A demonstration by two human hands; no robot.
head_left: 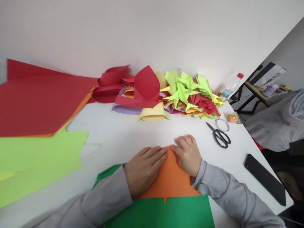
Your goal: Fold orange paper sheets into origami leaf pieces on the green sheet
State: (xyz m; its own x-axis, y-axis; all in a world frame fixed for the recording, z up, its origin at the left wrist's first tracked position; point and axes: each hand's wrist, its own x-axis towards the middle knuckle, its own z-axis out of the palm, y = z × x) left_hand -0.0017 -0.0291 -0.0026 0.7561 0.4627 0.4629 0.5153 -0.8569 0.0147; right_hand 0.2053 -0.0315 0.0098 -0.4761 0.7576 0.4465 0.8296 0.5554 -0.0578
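One green sheet (163, 217) lies nearest you, orange paper (173, 182) on top of it, tip facing away. Your left hand (146, 169) rests flat on the left slope, fingers straight and pressed together, probably so the paper can't skid. Your right hand (188, 154): thumb and index look to be pinching the tip, likely so it stays put; other fingers curled. Black phone-like slab (264, 179) and scissors (215, 131) sit off right, probably to spare elbow room. Lime sheets (47, 161) and red sheets (42, 107) lie left, apparently sorted by colour. Star pieces (181, 91) heap near the wall (142, 31), likely to avoid crushing.
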